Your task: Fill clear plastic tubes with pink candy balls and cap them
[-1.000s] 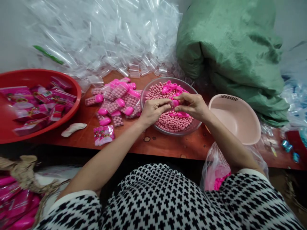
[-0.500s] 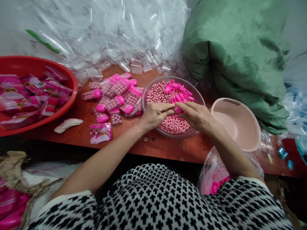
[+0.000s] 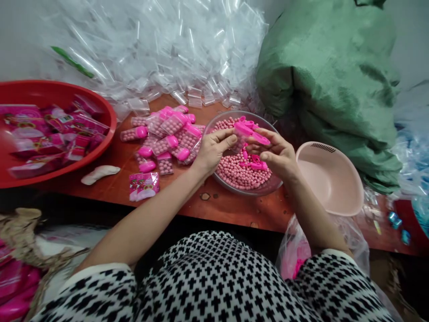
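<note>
My left hand pinches a small clear plastic container between thumb and fingers, above the bowl. Against it lies bright pink plastic, partly covered by my fingers. My right hand is curled at the other side, a pink cap at its fingertips. Beneath both hands stands a clear round bowl of pink beads, with several loose pink caps on top of them. To the left are piled bead-filled containers with pink caps.
A red basin of pink packets stands left, near a white curved piece and a printed pink card. Clear empty containers are heaped behind. A green sack and a pale pink basin occupy the right.
My hands have lifted and turned from low over the beads, fingertips together, to holding the clear container and pink cap above the bowl. The whole view has shifted slightly.
</note>
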Available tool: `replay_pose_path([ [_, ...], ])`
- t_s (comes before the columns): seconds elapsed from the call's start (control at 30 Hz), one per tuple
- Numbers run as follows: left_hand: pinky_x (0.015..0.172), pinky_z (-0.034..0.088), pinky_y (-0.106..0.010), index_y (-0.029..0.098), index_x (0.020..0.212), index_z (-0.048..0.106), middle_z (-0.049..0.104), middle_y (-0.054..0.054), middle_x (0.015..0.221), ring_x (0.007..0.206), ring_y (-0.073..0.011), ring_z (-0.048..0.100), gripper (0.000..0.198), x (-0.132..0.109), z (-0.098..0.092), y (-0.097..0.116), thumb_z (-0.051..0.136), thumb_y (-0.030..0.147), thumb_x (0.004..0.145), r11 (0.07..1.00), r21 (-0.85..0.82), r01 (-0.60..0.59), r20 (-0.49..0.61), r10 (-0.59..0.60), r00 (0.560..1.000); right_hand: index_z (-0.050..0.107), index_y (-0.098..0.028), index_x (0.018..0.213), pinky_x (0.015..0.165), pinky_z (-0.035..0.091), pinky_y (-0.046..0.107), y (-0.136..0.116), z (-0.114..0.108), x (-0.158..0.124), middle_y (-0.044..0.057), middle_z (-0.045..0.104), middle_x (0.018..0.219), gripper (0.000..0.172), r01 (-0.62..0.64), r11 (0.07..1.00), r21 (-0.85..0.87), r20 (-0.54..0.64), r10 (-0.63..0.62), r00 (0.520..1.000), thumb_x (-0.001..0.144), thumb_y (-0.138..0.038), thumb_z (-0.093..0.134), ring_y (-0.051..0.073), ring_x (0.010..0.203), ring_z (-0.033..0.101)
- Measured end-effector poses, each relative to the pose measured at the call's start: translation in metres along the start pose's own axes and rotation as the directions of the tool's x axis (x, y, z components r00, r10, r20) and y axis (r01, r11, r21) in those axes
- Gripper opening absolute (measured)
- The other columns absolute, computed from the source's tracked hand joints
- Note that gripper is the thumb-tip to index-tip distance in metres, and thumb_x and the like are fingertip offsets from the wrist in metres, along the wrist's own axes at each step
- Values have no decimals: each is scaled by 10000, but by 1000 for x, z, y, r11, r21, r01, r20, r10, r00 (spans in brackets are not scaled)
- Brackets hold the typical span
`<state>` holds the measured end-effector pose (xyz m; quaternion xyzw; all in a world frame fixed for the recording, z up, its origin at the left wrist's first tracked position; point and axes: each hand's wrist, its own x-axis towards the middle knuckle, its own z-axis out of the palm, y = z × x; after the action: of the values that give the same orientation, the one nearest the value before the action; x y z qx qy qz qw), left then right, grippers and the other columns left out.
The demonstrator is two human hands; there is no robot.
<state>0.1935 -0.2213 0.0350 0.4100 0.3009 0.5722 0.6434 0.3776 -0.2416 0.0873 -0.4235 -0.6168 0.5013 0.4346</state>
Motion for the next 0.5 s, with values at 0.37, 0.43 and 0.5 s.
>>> replay_pose_path([
  [0.37,1000,478,-382,232,924,791,732,-70,1024,1035,-206,644,172,-9,1,-4,747,234,758,874,404,-270,125,239,963,654,-209,837,787,611,404,4,-1,13,38,725,832,392,-441,860,256,249,382,890,656,-539,764,215,878,698],
  [0.43,1006,474,-383,229,915,790,714,-77,1046,1064,-207,631,163,-10,0,-6,746,222,758,863,420,-282,111,259,959,647,-206,787,789,608,416,6,4,13,36,722,785,309,-461,839,290,240,402,884,669,-473,747,220,858,699],
  [0.5,1002,477,-380,225,913,789,710,-80,1042,1068,-207,628,158,-10,0,-7,736,210,765,858,415,-302,121,277,953,642,-211,753,771,608,413,9,11,13,19,713,742,237,-435,837,332,190,393,900,649,-400,741,212,804,694],
])
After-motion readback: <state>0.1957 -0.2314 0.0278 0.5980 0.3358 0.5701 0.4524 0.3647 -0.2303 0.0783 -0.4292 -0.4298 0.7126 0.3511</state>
